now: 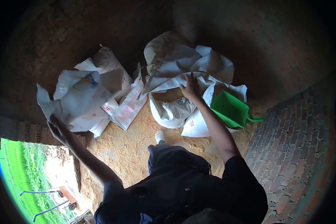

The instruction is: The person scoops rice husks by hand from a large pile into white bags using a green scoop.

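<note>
Nearest the camera, dark clothing and one shoe [159,136] are seen above the sandy floor [127,149]. The green dustpan [231,110] serves as landmark. Well to the left of it, the left hand [59,130] is raised, and its grip is closed on the lower edge of a white sack [78,102], which is lifted off the floor and blurred. Just left of the dustpan, the right hand [190,89] is laid on a crumpled sack [186,72]; the fingers are spread flat, so nothing is clamped by that grip. Below that hand, close beside the dustpan, a filled bag [173,112] is stood on the floor. Further left of the dustpan, behind the lifted sack, more printed sacks [127,106] are piled. To the right of the dustpan a brick wall [295,142] is seen.

As a judgement, the lifted sack would be best handled by a firm pinch at its edge, while the pile is steadied under the flat palm so that only one layer is drawn away.
</note>
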